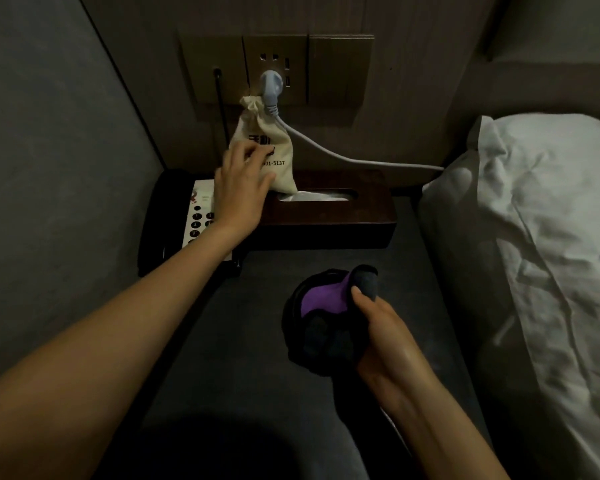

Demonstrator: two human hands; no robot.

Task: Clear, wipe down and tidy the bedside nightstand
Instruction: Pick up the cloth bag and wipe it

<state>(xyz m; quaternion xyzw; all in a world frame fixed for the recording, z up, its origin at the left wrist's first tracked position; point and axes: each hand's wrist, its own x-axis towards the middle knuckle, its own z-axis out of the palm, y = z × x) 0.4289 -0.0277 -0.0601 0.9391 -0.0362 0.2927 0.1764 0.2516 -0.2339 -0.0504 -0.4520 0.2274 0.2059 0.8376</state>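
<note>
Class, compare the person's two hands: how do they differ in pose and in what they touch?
The left hand reaches far back, fingers spread on the cream drawstring bag; the right hand stays near, closed around a dark and purple cloth. Both hands are bare, above the nightstand.

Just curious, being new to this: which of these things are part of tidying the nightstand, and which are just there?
Part of the job:
left hand on cloth pouch
right hand gripping dark cloth
tissue box
telephone
nightstand

Just there:
pillow
wall socket
grey plug

The cream drawstring pouch (pixel 262 147) bears dark characters, partly hidden, above the readable digits "001-5137".
</note>
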